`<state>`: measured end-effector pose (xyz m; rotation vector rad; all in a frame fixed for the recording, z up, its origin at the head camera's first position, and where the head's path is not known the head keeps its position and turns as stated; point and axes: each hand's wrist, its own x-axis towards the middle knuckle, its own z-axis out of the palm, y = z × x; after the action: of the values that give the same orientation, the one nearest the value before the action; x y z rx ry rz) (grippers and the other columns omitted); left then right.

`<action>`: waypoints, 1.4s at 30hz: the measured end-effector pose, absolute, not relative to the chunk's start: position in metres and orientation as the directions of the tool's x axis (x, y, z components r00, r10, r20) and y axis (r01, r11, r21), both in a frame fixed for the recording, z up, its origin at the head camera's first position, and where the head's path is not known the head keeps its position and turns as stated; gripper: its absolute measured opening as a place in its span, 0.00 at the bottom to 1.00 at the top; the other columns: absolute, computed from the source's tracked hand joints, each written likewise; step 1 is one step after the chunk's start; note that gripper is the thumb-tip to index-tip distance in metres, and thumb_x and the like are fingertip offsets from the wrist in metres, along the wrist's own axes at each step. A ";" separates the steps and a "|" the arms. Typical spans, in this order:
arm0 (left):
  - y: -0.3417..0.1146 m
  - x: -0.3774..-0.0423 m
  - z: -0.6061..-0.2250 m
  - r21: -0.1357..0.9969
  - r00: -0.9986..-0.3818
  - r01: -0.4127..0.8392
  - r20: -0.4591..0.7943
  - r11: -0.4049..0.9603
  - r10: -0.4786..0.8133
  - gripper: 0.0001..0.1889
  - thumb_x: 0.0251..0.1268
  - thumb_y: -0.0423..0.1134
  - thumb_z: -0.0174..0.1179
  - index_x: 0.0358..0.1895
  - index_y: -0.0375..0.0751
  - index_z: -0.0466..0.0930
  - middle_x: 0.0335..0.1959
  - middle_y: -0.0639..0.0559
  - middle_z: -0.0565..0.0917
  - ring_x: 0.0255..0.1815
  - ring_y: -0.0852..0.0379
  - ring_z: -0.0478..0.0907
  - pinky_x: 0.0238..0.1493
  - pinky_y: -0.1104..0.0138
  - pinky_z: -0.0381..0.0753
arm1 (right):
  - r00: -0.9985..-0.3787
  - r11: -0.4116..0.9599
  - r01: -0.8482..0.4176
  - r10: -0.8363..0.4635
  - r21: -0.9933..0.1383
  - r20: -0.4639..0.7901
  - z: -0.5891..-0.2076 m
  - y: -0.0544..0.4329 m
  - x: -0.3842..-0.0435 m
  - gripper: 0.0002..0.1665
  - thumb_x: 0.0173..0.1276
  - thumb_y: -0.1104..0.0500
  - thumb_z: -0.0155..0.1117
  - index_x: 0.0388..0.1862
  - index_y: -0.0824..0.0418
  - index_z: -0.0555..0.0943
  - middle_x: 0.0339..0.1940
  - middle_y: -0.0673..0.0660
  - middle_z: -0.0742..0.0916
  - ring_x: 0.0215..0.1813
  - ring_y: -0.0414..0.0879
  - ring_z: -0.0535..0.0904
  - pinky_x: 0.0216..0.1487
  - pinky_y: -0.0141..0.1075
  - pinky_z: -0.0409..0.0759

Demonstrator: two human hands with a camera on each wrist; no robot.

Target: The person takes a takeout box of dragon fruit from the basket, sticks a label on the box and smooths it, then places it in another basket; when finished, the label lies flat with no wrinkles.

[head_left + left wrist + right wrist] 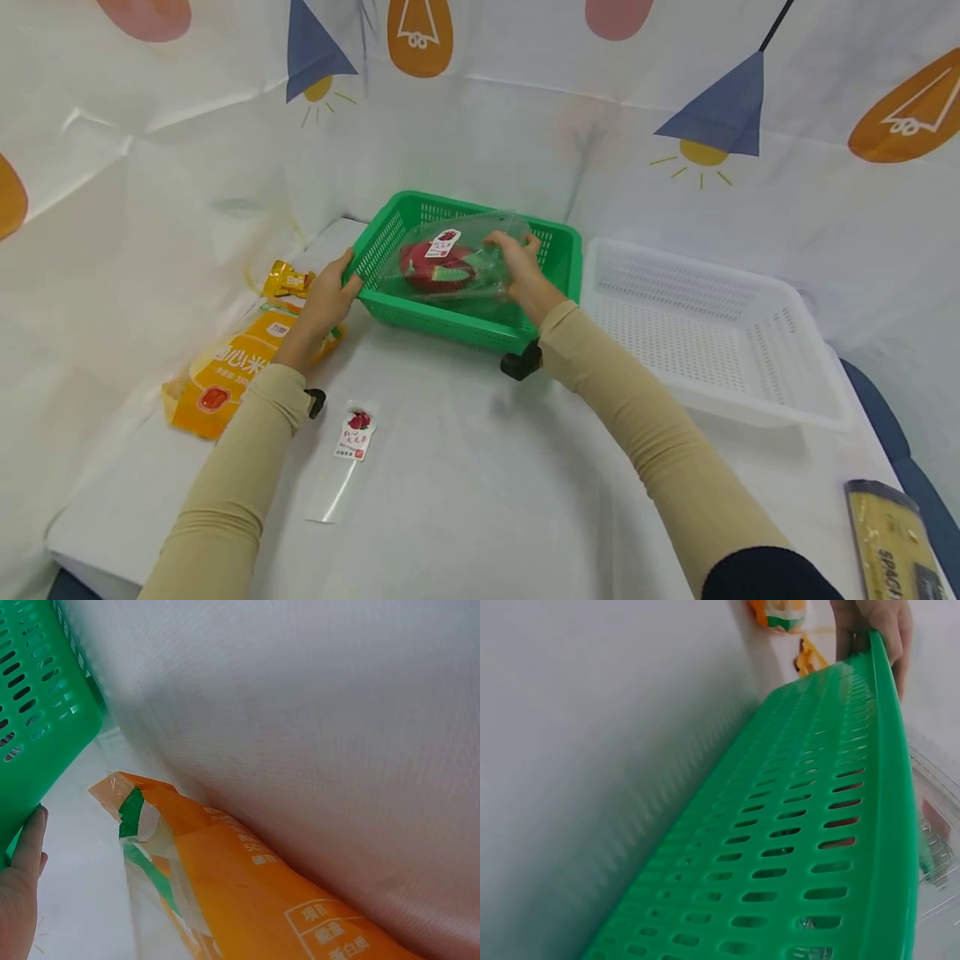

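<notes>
A green basket (450,327) stands on the white table in the head view. My left hand (327,292) grips its left rim, with the thumb on the near side; the right wrist view also shows this left hand (877,630) on the rim. Inside the basket lies a clear plastic bag (487,229) holding a red dragon fruit (420,265) with green tips. A white label (442,243) is on top of the bag. My right hand (522,271) reaches over the near rim and holds the bag's right end with bent fingers.
Left of the basket lies an orange food bag (232,367), with a small yellow packet (287,279) behind it. A clear strip with a label (356,432) lies in front. A white basket (720,392) stands at right, and a gold packet (892,542) near the right edge.
</notes>
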<state>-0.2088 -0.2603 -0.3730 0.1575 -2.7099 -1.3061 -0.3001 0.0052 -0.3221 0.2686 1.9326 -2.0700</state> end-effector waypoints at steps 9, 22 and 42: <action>-0.258 -0.209 -0.371 0.789 -0.987 -0.056 0.048 0.612 -0.153 0.31 0.74 0.38 0.38 0.75 0.35 0.41 0.74 0.36 0.49 0.69 0.43 0.54 0.68 0.50 0.52 | -0.920 0.005 0.380 -0.098 -0.925 -0.379 -0.322 0.013 -0.300 0.50 0.62 0.51 0.63 0.74 0.45 0.43 0.74 0.58 0.50 0.72 0.58 0.50 0.60 0.63 0.59; -0.259 -0.207 -0.370 0.788 -0.987 -0.043 0.063 0.615 -0.149 0.31 0.73 0.37 0.38 0.75 0.33 0.41 0.73 0.34 0.50 0.69 0.41 0.53 0.68 0.49 0.51 | -0.896 0.029 0.436 -0.086 -0.900 -0.437 -0.327 0.023 -0.303 0.44 0.66 0.48 0.59 0.72 0.49 0.45 0.74 0.57 0.51 0.71 0.61 0.51 0.62 0.62 0.59; -0.255 -0.208 -0.369 0.778 -0.985 -0.072 0.041 0.624 -0.165 0.31 0.73 0.37 0.38 0.75 0.34 0.41 0.73 0.33 0.50 0.69 0.40 0.53 0.68 0.49 0.50 | -0.836 0.168 0.526 -0.078 -0.834 -0.544 -0.340 0.042 -0.308 0.47 0.75 0.51 0.50 0.77 0.57 0.33 0.77 0.54 0.40 0.75 0.55 0.39 0.69 0.55 0.50</action>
<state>-0.2082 -0.2552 -0.3690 0.2004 -2.7319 -1.3021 -0.3076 0.0422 -0.3404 0.4225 1.9826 -1.7130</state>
